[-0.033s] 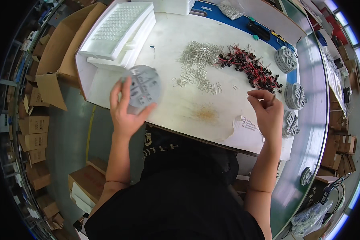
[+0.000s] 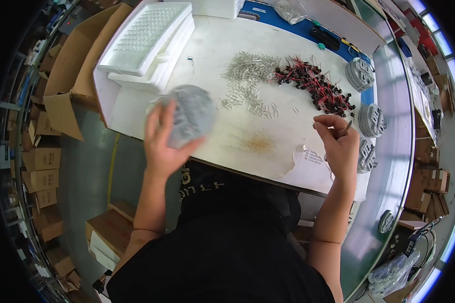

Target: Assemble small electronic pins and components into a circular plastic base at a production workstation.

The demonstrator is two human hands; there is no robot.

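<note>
My left hand (image 2: 165, 144) grips a round grey plastic disc (image 2: 191, 116) by its left and lower edges. The disc is smeared by motion, and raised shapes show faintly on its face. Over the right of the table my right hand (image 2: 338, 141) is closed, thumb and forefinger pinched together. A slim dark stick-like thing (image 2: 348, 125) pokes out of its curled fingers; most of it is hidden. Beyond that hand lies a heap of black parts with red and black wires (image 2: 318, 88). Left of them spread many small clear U-shaped pieces (image 2: 250, 70).
White foam trays (image 2: 146, 45) are stacked at the back left beside an open cardboard box (image 2: 81, 55). Grey discs (image 2: 371, 121) stand along the right edge. Brown crumbs (image 2: 258, 142) and a torn paper label (image 2: 311, 164) mark the near tabletop (image 2: 227, 156).
My left hand has carried the grey disc a little to the right, and it is more blurred. My right hand has barely moved; the stick in it shows slightly more.
</note>
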